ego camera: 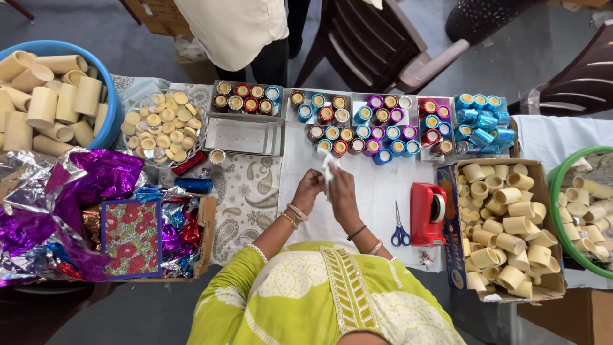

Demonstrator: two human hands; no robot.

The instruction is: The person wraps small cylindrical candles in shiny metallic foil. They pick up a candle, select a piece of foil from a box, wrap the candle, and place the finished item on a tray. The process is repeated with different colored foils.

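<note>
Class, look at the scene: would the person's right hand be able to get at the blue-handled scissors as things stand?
Probably yes. The scissors lie flat on bare white table just beside the right hand, nothing between them. But both hands now pinch a small white piece, so the right would need freeing.

White piece (pixel 328 167): small, thin, crumpled sheet material, paper or tape, exact kind not discernible. It is pinched between the fingertips of the left hand (pixel 308 190) and right hand (pixel 343 191), raised above the white-covered desk (pixel 377 191). Position: centre of the work area, just below the rows of coloured foil-wrapped rolls
</note>
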